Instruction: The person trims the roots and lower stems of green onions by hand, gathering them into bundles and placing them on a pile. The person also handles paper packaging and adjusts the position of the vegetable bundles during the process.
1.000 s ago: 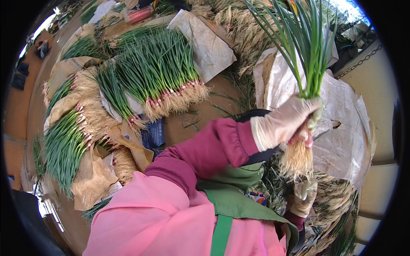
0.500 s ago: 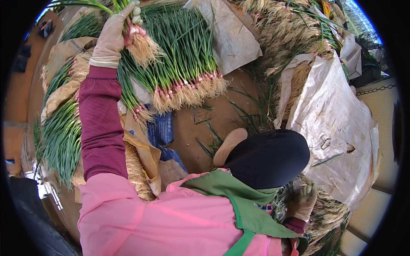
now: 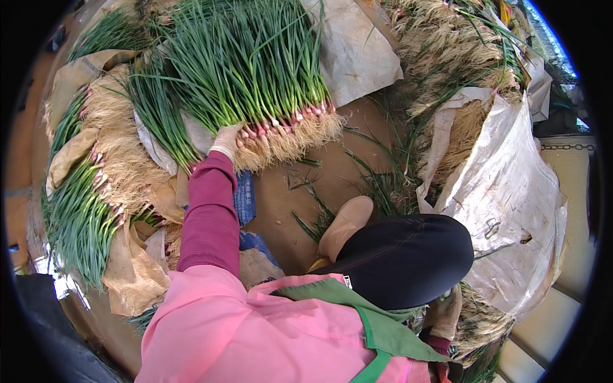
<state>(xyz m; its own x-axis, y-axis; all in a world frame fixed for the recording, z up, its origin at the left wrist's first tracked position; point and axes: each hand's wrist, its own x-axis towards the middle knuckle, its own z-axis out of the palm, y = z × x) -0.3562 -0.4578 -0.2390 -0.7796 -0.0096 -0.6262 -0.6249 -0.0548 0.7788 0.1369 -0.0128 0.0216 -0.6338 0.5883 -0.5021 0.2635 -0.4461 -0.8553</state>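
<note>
Resting at the near left corner of the big row of green onions (image 3: 255, 76): left hand (image 3: 227, 138), gloved, right by the pink bulbs (image 3: 274, 122). Fingers mostly hidden, so can't tell if it grips a bunch or only touches. Row lies with leaves pointing away from the person, pale roots (image 3: 287, 142) facing the bare floor (image 3: 281, 210). Smaller bunch (image 3: 163, 112) sits left of the row. Pale sheet (image 3: 354, 54) is just off the row's right end. Stacked onions (image 3: 83, 210) farther left; blue sheet (image 3: 245, 199) beside the sleeve (image 3: 211, 214). Right hand (image 3: 445, 316) is low on the right, partly behind the bent knee (image 3: 415, 255), beside a root-heavy pile (image 3: 482, 325). Grip there: can't tell, fingers mostly covered. White sack (image 3: 511, 204) above that pile, beige shoe (image 3: 345, 225) next to the knee.
</note>
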